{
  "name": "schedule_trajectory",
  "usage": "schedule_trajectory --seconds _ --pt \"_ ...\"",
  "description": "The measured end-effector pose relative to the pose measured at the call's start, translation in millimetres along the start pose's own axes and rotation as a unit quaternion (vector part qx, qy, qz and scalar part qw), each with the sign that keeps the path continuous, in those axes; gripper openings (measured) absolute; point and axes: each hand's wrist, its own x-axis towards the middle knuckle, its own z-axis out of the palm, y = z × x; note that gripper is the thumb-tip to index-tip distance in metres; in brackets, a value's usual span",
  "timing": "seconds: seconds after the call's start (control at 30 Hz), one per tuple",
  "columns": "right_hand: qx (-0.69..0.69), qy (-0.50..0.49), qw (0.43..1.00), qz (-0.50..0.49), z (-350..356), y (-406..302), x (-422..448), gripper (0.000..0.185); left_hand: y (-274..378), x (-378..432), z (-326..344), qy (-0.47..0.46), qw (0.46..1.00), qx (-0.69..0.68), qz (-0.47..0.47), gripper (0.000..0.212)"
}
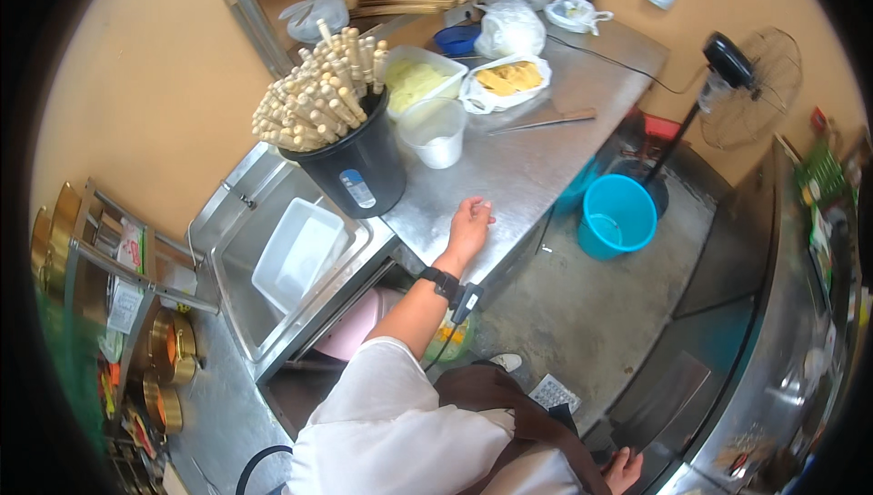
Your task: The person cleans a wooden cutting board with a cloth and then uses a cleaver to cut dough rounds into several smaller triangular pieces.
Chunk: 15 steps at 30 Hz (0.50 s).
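My left hand [472,228] is over the near edge of a stainless steel table [505,185], its fingers loosely curled with nothing in them. At the bottom right my right hand [623,471] grips a cleaver [665,403]; its broad blade is blurred and its handle mostly hidden. Beyond my left hand stand a clear plastic tub [435,133] and a black bucket [351,171] packed with wooden-handled sticks. Behind them are a white container of pale green shreds [415,82] and a bag-lined one of yellow pieces [510,78]. A long thin knife [545,121] lies on the table.
A sink [235,270] at the left holds a white plastic basin [298,256]. On the floor to the right stand a turquoise bucket [617,217] and a pedestal fan [728,62]. A steel counter [771,331] runs along the right. Brass-coloured pots [170,352] sit at the lower left.
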Motion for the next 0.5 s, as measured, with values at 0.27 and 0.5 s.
schedule_trajectory --seconds 0.27,0.5 --pt "-0.002 -0.016 0.996 -0.084 40.7 -27.6 43.4 0.023 18.4 17.7 -60.8 0.046 0.994 -0.062 -0.083 0.035" --pt "-0.053 -0.092 0.993 -0.043 27.8 -56.3 43.9 0.023 15.7 58.3 -78.5 0.065 0.964 -0.179 -0.188 0.077"
